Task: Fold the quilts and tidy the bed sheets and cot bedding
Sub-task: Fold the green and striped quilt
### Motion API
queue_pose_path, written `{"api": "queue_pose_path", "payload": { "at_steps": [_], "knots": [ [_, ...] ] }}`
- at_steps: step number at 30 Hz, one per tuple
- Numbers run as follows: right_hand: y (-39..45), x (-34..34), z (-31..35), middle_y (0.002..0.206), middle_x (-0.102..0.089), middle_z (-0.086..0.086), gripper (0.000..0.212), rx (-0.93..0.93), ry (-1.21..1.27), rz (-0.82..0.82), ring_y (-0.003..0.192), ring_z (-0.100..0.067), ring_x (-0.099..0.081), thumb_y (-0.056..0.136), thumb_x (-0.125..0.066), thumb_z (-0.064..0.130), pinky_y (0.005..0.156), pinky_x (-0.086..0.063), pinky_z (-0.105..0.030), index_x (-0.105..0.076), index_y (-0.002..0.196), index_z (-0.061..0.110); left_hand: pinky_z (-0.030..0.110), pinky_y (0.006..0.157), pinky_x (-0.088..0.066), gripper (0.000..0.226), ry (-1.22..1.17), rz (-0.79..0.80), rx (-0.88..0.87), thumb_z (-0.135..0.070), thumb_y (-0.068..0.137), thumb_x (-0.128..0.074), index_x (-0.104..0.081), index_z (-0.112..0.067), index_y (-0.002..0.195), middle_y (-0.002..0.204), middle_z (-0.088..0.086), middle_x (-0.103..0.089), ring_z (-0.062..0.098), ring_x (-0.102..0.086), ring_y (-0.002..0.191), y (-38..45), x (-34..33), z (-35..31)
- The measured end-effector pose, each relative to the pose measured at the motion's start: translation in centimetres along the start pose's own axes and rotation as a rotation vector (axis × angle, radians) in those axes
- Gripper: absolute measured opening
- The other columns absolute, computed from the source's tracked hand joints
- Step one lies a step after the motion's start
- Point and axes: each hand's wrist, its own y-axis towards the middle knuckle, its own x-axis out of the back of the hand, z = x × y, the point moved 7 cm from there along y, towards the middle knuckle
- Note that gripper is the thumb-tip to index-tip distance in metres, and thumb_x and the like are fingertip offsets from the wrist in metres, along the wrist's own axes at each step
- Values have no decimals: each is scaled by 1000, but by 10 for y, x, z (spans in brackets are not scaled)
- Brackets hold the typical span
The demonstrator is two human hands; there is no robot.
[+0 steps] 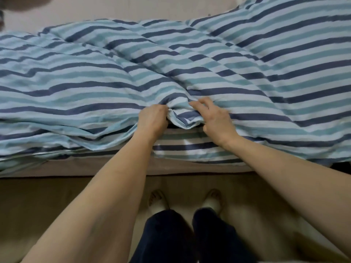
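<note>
The striped quilt (171,69) lies spread and rumpled across the bed (114,168), its near edge along the bed's near side. Left hand (152,118): grip curled, bunching a fold at the near edge. Right hand (214,120): just beside it, fingers bent, pinching the same raised fold.

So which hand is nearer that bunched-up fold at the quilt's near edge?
Left. The left hand grips the fold itself on its left side; the right hand holds the quilt just right of it.
</note>
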Motion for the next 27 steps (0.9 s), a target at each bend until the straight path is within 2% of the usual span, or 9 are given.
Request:
{"api": "queue_pose_path", "payload": {
  "at_steps": [3,6,8,11,13,16,21,24,27],
  "knots": [
    [-7,-8,13,137,-46,-17,65,143,-120,50,108,-36,-54,74,-52,-12,65,-51,-42,-52,134,14,33,67,-40,12,86,132,-78,-21,84,-49,-57,-16,91,102,14,-66,33,-62,90,-27,4,3],
    [-46,-66,19,161,-8,-6,69,278,-332,667,140,-29,-26,92,-48,5,104,-36,-42,-21,152,26,35,88,-44,44,243,719,39,-42,85,-52,-55,-17,122,126,7,-57,29,-55,111,-73,-27,36],
    [-62,-80,14,161,-8,-5,66,175,-286,918,144,-28,-21,94,-50,18,114,-25,-41,-20,152,25,38,100,-42,54,309,1047,71,-52,86,-55,-53,-21,130,129,2,-54,27,-52,116,-100,-41,48],
    [-37,-51,12,137,-53,-6,40,-79,96,698,123,-24,-50,95,-49,24,100,-42,-36,-51,135,19,39,98,-45,41,60,820,19,-38,91,-55,-58,-16,125,127,4,-57,25,-55,111,-78,-19,22],
    [-25,-9,-4,127,-60,-3,34,-202,235,456,113,-20,-56,97,-46,25,95,-46,-37,-57,128,18,37,91,-46,34,-58,634,-32,-30,97,-48,-57,-11,124,126,8,-56,27,-54,110,-59,15,-11],
    [-33,62,-64,130,-56,-3,33,-411,333,146,114,-20,-54,98,-46,21,95,-44,-32,-55,130,15,39,88,-48,26,-51,495,-184,-26,97,-45,-56,-9,114,121,10,-59,30,-56,106,-24,61,-83],
    [-101,140,-196,141,-41,-10,44,-818,282,-211,126,-27,-41,97,-48,19,104,-36,-38,-41,139,10,40,94,-45,36,42,381,-514,-28,99,-44,-50,-14,131,131,7,-48,28,-46,121,9,94,-244],
    [-144,168,-288,139,-40,-14,49,-984,240,-275,124,-30,-42,94,-53,20,101,-38,-40,-37,139,9,40,97,-45,36,9,253,-678,-25,98,-45,-49,-14,132,135,5,-44,24,-40,126,37,99,-357],
    [-158,168,-357,140,-38,-16,56,-1054,214,-200,125,-31,-41,91,-58,26,100,-39,-39,-33,138,9,39,101,-44,40,-111,193,-682,-26,98,-47,-46,-18,137,145,2,-36,22,-32,134,72,90,-429]
  ]
}}
